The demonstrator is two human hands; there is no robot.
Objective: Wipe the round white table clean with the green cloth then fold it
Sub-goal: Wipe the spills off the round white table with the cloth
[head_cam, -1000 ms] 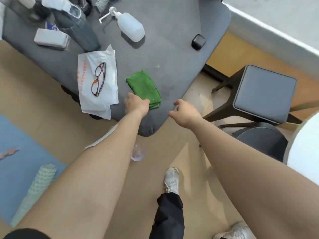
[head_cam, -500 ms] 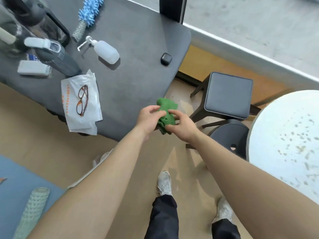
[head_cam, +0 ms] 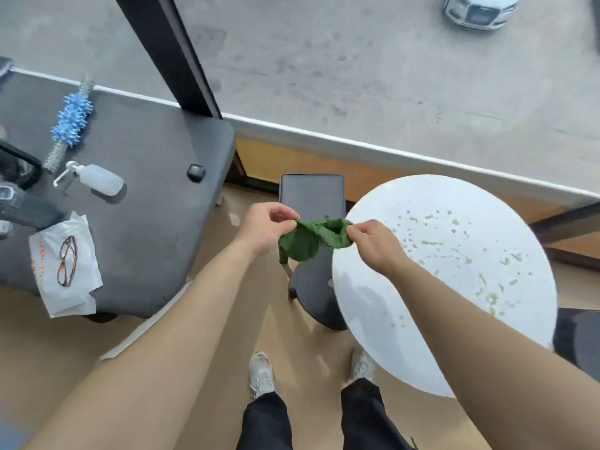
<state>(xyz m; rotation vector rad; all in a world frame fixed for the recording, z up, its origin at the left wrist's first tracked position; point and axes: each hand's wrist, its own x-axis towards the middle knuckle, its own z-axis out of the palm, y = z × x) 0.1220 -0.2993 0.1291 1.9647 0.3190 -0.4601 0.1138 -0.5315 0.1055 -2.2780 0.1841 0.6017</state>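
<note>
The green cloth hangs in the air between both hands, partly unfolded and sagging in the middle. My left hand pinches its left edge and my right hand pinches its right edge. The cloth is held at the left rim of the round white table, above the floor and the stools. Pale yellowish spots and smears are scattered over the right half of the tabletop.
A dark grey table stands to the left with a white pump bottle, a blue spiky roller, a small black case and glasses on a white bag. A square stool and a round stool stand under the cloth.
The cloth was picked up from the grey table, carried right toward the white table and pulled open between both hands. The view has turned right, showing the whole white tabletop.
</note>
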